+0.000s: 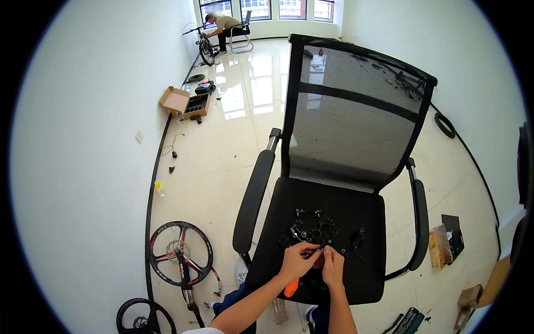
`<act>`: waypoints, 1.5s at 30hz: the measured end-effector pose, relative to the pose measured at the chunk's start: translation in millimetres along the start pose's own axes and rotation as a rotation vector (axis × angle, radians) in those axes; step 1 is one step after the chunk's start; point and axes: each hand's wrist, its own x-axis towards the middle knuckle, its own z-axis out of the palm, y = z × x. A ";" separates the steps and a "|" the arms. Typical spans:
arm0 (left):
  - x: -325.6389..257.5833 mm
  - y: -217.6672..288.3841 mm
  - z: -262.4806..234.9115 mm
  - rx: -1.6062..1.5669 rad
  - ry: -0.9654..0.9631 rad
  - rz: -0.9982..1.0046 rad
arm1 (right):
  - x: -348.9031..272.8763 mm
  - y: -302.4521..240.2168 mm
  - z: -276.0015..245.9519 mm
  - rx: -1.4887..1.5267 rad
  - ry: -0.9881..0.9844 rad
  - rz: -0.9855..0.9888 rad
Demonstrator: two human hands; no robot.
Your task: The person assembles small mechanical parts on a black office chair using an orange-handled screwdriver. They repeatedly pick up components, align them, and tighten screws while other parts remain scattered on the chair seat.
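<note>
Over the black seat [334,195] of a mesh-backed office chair, my left hand [299,260] and my right hand [332,266] meet fingertip to fingertip. Both are closed in a pinch around something small and dark, mostly covered by the fingers and too small to name. Just beyond them, small black and silver bicycle parts [299,229] lie scattered on the seat, with a dark ring [316,234] among them. To the right of my hands rests a black mechanical part [357,238]. An orange object [291,287] shows beside my left wrist, partly hidden by it.
Armrests [255,200] flank the seat. Left on the floor are a spoked bicycle wheel with a fork [181,253] and another black wheel [146,317]. An open cardboard box [199,106] stands farther off. Beyond it, a seated person [225,25] works at a bicycle. Packages [439,247] lie at right.
</note>
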 end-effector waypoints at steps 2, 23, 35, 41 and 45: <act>3.4 -5.6 3.1 0.017 0.027 0.063 | 2.4 -1.2 -2.7 -0.017 -0.014 -0.033; 12.8 10.9 -4.6 -0.151 0.072 -0.214 | -2.7 -13.3 -6.5 -0.071 0.008 -0.220; 11.2 4.9 -5.2 -0.288 -0.052 -0.163 | -0.7 -15.3 -2.9 0.028 -0.021 0.084; 14.1 6.3 -7.9 -0.201 0.002 -0.176 | 3.7 -17.9 -3.4 -0.037 0.018 -0.005; 15.8 3.7 -3.9 -0.190 0.003 -0.169 | 5.5 -8.7 -4.8 -0.253 0.047 -0.195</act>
